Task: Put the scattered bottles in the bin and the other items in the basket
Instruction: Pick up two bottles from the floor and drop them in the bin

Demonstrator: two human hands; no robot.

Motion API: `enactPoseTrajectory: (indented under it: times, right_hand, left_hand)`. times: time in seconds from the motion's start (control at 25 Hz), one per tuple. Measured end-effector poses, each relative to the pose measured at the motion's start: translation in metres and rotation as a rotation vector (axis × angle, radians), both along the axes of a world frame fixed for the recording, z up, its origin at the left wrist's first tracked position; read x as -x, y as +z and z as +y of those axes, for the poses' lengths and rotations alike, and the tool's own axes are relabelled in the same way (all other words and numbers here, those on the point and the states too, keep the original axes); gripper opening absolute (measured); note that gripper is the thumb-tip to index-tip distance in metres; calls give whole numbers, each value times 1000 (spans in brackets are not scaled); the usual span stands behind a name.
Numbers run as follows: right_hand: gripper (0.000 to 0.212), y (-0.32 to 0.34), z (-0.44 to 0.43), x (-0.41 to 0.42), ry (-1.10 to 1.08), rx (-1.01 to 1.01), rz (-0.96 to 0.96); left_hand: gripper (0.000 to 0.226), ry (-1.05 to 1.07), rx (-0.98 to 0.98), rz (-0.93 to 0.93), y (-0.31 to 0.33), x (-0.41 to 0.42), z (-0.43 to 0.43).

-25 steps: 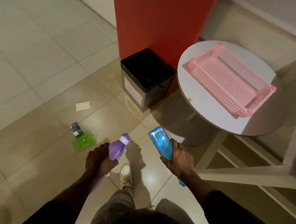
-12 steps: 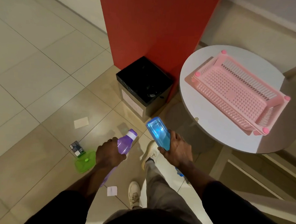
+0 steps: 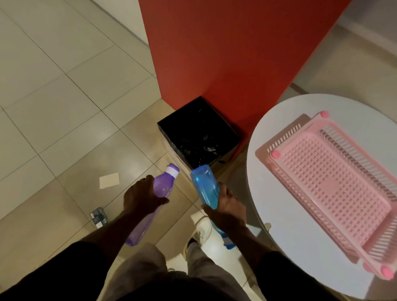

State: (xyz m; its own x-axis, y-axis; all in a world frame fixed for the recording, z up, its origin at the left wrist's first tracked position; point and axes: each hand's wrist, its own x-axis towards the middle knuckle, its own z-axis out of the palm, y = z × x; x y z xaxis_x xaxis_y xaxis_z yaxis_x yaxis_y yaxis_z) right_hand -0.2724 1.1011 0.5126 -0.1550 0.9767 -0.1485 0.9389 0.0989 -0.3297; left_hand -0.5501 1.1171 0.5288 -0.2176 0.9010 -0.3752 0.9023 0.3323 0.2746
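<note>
Delivery step: your left hand (image 3: 142, 194) grips the purple bottle (image 3: 162, 187), your right hand (image 3: 228, 206) the blue bottle (image 3: 205, 185); next, release both over the black bin (image 3: 199, 133) at frame centre.

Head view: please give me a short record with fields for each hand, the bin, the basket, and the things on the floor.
left hand: holds purple bottle, white-collared end forward
right hand: holds blue bottle, base forward
bin: black liner, open, on floor by red wall
basket: pink, no items inside, on round white table
floor items: paper slip, small dark packet
</note>
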Motion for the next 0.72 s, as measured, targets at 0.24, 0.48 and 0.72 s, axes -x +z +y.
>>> enactPoseTrajectory:
  times: [0.24, 0.48, 0.72]
  right_hand:
    - [79, -2, 80, 9, -100, 61, 167]
    - [88, -26, 145, 26, -215, 160, 34]
    - [95, -56, 232, 43, -222, 146, -86]
  left_hand:
    - [89, 96, 41, -92, -15, -21, 98]
    - [82, 132, 118, -212, -54, -28, 176]
    - [79, 66, 179, -292, -89, -16, 273]
